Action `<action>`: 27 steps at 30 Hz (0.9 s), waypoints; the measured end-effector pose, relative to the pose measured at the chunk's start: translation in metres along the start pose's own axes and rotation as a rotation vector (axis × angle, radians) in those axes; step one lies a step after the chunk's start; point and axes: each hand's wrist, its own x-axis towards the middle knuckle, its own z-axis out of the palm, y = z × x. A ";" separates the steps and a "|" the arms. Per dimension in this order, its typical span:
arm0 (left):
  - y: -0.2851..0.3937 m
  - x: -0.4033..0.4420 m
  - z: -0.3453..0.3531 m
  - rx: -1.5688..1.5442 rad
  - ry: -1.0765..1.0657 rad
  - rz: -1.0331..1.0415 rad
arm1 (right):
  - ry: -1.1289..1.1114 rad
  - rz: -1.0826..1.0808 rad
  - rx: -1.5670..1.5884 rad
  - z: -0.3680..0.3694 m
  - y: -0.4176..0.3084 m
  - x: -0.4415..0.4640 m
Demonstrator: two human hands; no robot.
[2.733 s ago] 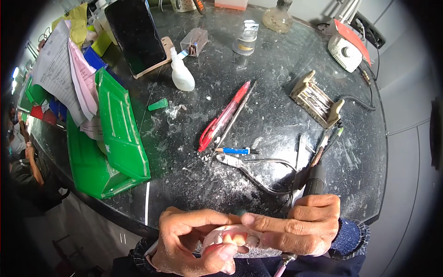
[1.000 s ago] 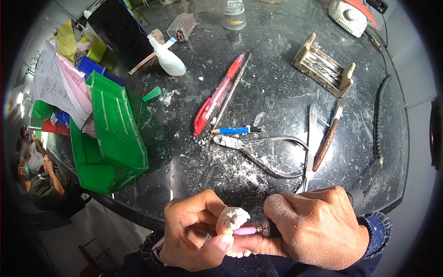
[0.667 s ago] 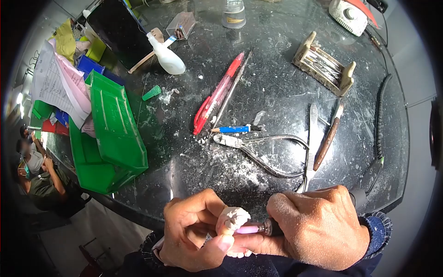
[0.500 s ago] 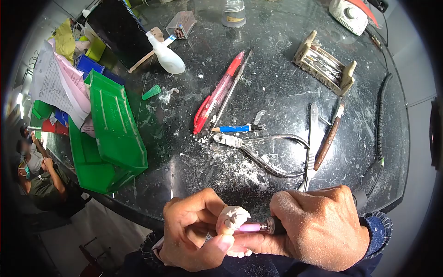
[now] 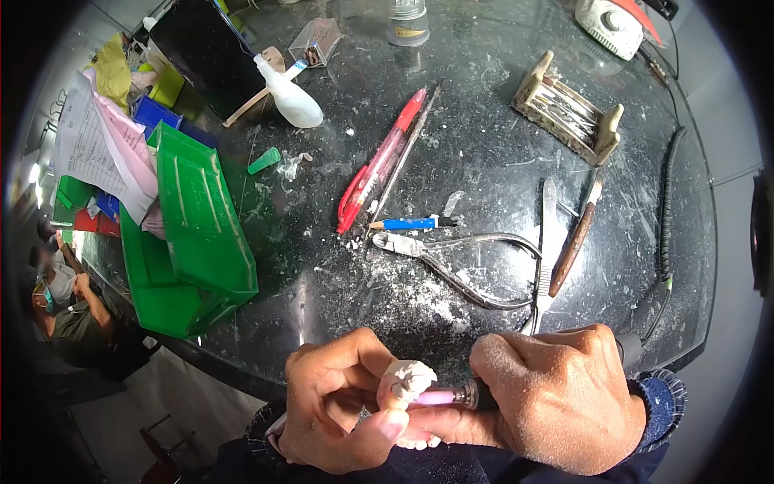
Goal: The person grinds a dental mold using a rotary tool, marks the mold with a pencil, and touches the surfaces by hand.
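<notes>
At the table's front edge, my left hand [image 5: 339,403] grips a whitish plaster dental model [image 5: 409,379] between thumb and fingers. A row of tooth-like bumps shows beneath it, and my fingers cover part of the model. My right hand [image 5: 560,395] is wrapped around a dark rotary handpiece [image 5: 484,395], most of it hidden in the fist. A pink tip [image 5: 437,398] points left from the handpiece and lies at the model's side; whether it touches I cannot tell. The right thumb reaches toward the left thumb, under the tip.
White dust and crumbs cover the dark table [image 5: 363,298]. Ahead lie pliers [image 5: 451,250], a metal spatula [image 5: 547,234], a brown-handled knife [image 5: 574,250], a blue pencil [image 5: 407,223] and a red pen [image 5: 383,161]. Green bins [image 5: 201,218] stand left; a bur holder [image 5: 568,113] sits right. Two people appear far left.
Both hands, the model and the handpiece keep almost the same position. Only a very slight shift of the whole view shows.
</notes>
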 end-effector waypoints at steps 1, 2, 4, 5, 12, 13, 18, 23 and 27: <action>-0.004 0.001 -0.009 -0.015 -0.085 0.063 | -0.006 0.003 0.008 0.000 0.000 0.000; -0.007 0.001 -0.014 -0.030 -0.171 0.126 | -0.008 -0.009 0.006 0.000 0.000 0.000; 0.003 0.001 0.001 0.014 0.013 -0.032 | -0.013 -0.034 0.001 0.000 0.001 0.001; 0.006 0.000 0.006 0.036 0.106 -0.112 | 0.011 -0.041 -0.026 0.001 0.002 -0.002; 0.006 0.001 0.003 0.083 0.077 -0.117 | 0.006 -0.046 -0.061 0.004 0.003 -0.011; 0.005 0.000 0.002 0.096 0.074 -0.115 | -0.008 -0.048 -0.046 0.002 0.003 -0.009; 0.006 0.001 0.005 0.087 0.086 -0.119 | -0.035 -0.069 0.011 -0.003 0.003 0.001; 0.008 0.001 0.007 0.118 0.098 -0.134 | -0.017 -0.062 0.012 0.008 0.009 -0.004; 0.005 0.002 0.005 0.131 0.102 -0.094 | -0.002 -0.030 -0.010 0.002 0.003 -0.002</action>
